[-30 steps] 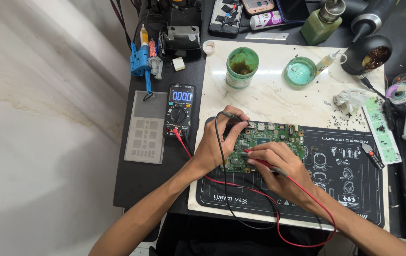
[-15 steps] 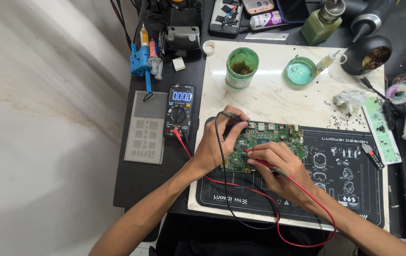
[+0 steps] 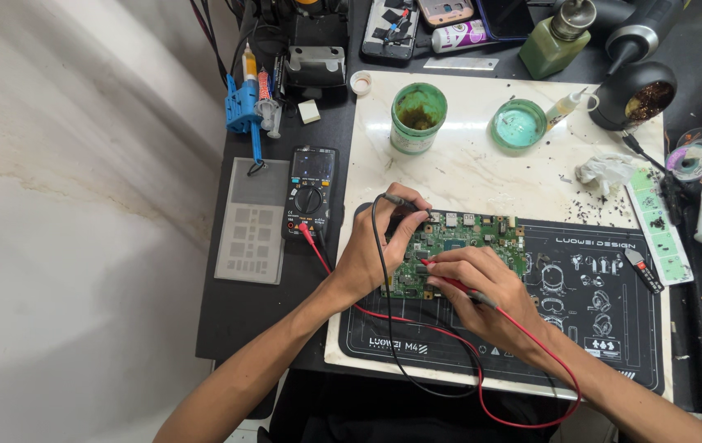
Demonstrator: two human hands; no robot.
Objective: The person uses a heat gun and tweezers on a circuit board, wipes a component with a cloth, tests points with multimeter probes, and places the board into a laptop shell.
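A green circuit board (image 3: 466, 238) lies on a black work mat (image 3: 613, 328). My left hand (image 3: 380, 246) rests on the board's left end and grips a black test probe (image 3: 396, 200), its black lead looping down toward me. My right hand (image 3: 482, 291) holds a red test probe (image 3: 441, 275) like a pen, tip touching the board's lower middle. The red lead (image 3: 531, 410) runs around the mat's near edge. Both leads go to a black multimeter (image 3: 308, 193) lying left of the mat.
A white stone slab (image 3: 482, 172) under the mat carries a green cup (image 3: 417, 115), a teal dish (image 3: 518, 125) and crumpled tissue (image 3: 605, 171). A grey stencil plate (image 3: 251, 221) lies left of the meter. Tools, bottles and phones crowd the back and right edges.
The multimeter's screen, lit blue before, now looks dark. Both hands and both probes stay where they were on the board.
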